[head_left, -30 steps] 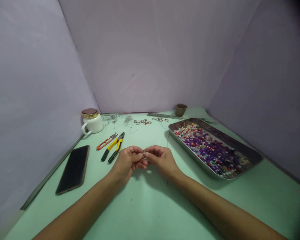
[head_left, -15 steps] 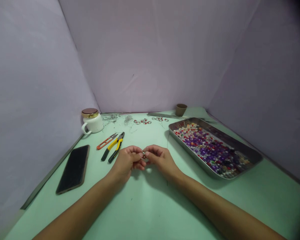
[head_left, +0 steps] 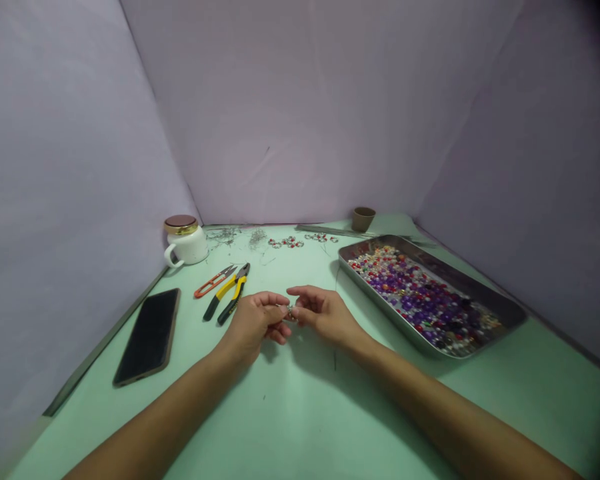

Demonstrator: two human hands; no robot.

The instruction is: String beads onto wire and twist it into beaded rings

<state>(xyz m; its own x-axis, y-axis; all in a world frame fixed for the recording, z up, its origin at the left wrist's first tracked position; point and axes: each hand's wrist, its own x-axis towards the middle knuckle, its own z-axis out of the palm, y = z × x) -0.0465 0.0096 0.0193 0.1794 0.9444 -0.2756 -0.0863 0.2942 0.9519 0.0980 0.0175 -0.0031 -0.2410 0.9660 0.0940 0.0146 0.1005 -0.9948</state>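
Note:
Between the fingertips of both hands, over the middle of the table, is a small beaded wire piece point(head_left: 291, 312), silvery and mostly covered by fingers. My left hand point(head_left: 257, 323) pinches it from the left with thumb and fingers. On its other side, my right hand point(head_left: 325, 317) has its thumb against the piece, while the index finger is raised off it; the lower fingers are partly hidden. Yellow-and-black pliers point(head_left: 229, 293) lie just left of my left hand, beside orange thread snips point(head_left: 214, 281).
To the right stands a metal tray point(head_left: 380, 308) of mixed beads point(head_left: 420, 293). Finished-looking red-and-clear bead clusters point(head_left: 286, 243) and wire scraps point(head_left: 225, 236) lie at the back. A lidded white mug point(head_left: 187, 245), a phone point(head_left: 147, 337), a brown cup point(head_left: 363, 219) and thin rods point(head_left: 325, 230) surround the workspace.
My right index finger has lifted from the beaded piece, widening the gap to the thumb. My left hand keeps its pinch, almost unmoved. The view has shifted very slightly.

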